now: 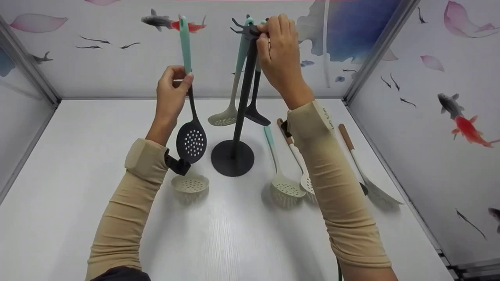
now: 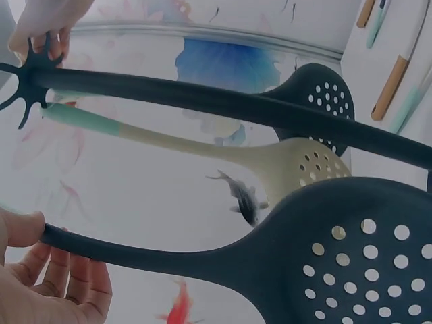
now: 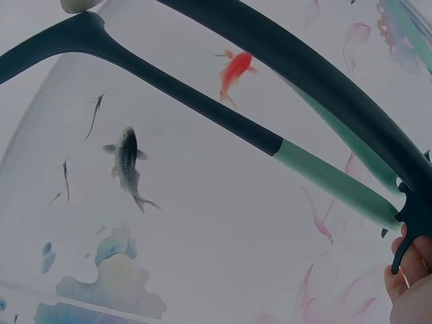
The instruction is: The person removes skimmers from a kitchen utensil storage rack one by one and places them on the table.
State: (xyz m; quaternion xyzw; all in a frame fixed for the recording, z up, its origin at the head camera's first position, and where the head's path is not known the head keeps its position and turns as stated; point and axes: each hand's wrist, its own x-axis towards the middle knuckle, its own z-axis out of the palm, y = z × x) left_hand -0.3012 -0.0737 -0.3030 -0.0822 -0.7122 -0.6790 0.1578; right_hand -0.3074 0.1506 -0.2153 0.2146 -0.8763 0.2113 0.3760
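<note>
My left hand [image 1: 172, 89] pinches a black skimmer [image 1: 191, 140] where its mint handle meets the dark shaft, head down, left of a black utensil stand [image 1: 244, 93]. My right hand [image 1: 282, 50] grips the hooked top of that stand; in the right wrist view its fingers [image 3: 418, 253] curl behind the hooks. From the hooks hang a pale green skimmer [image 1: 224, 117] with a mint handle and another black perforated utensil [image 2: 331, 101]. The stand's pole partly covers both in the left wrist view.
A pale green perforated head [image 1: 190, 184] lies below the left hand. On the right lie a pale green skimmer [image 1: 287, 186], a white perforated utensil [image 1: 308, 183] partly behind the right sleeve, and a brown-handled turner [image 1: 375, 187]. Patterned panels [image 1: 117, 70] enclose the white table [image 1: 97, 128].
</note>
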